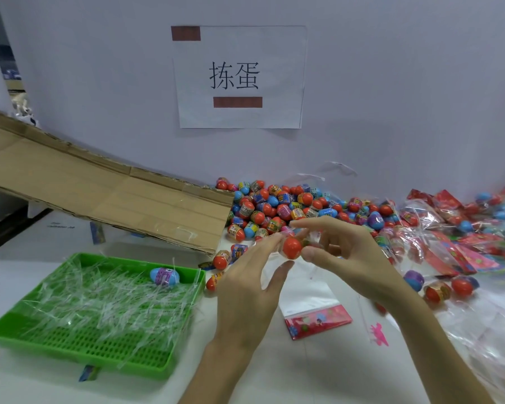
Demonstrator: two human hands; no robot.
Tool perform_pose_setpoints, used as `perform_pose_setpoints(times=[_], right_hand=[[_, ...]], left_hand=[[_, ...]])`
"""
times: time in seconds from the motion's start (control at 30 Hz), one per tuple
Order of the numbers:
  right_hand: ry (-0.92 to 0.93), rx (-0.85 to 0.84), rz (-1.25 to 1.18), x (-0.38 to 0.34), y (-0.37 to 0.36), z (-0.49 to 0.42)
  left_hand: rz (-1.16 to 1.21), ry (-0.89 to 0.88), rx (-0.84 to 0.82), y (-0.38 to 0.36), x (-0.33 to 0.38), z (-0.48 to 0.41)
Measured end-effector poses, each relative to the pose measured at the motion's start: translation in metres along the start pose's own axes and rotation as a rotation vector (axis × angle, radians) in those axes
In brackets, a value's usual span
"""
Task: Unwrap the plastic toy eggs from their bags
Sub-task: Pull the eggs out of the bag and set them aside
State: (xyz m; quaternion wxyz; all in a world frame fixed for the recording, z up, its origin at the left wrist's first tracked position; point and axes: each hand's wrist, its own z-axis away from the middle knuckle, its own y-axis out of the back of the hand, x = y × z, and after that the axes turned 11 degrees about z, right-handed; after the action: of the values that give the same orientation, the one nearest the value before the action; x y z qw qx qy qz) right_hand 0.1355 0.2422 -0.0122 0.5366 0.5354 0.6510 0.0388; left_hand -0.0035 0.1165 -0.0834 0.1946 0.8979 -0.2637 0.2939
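Observation:
Above the table's middle, a red toy egg [292,247] in clear wrap is held between both hands. My left hand [251,284] pinches the wrap at the egg's left side. My right hand [341,252] pinches it from the right, thumb against the egg and fingers arched above. Behind the hands lies a big heap of unwrapped eggs [277,208]. Bagged eggs in red and clear packets [455,228] are piled at the right. A blue egg [164,276] lies in the green tray [79,348].
The green tray at the left holds several clear plastic strips. A cardboard sheet [99,193] slopes down toward the heap. An empty bag with a red header [315,313] lies under the hands. Loose eggs [438,290] sit at the right. A paper sign [239,77] hangs on the wall.

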Motion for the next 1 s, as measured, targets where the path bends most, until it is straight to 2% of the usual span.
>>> perform_pose_setpoints(times=[0.17,0.3,0.37,0.43,0.67,0.8,1.0], right_hand=[[-0.039,0.196,-0.184,-0.003,0.013,0.002],[-0.028,0.218,-0.684,-0.001,0.027,0.003],[-0.025,0.192,-0.783,-0.003,0.028,0.004],[-0.010,0.160,-0.723,-0.006,0.025,0.004],[0.041,0.130,-0.229,-0.023,0.001,0.006],[0.047,0.129,-0.175,-0.023,-0.008,0.005],[-0.005,0.287,-0.189,-0.020,-0.019,0.003]], left_hand=[[0.032,0.045,0.031,0.000,-0.001,-0.002],[0.028,0.063,0.064,-0.001,-0.001,-0.002],[0.040,0.064,0.067,0.000,0.000,-0.002],[0.048,0.080,0.074,0.000,0.002,-0.003],[0.094,0.137,0.114,0.002,0.006,-0.002],[0.109,0.174,0.103,0.002,0.005,-0.001],[0.078,0.145,0.092,0.003,0.007,-0.002]])
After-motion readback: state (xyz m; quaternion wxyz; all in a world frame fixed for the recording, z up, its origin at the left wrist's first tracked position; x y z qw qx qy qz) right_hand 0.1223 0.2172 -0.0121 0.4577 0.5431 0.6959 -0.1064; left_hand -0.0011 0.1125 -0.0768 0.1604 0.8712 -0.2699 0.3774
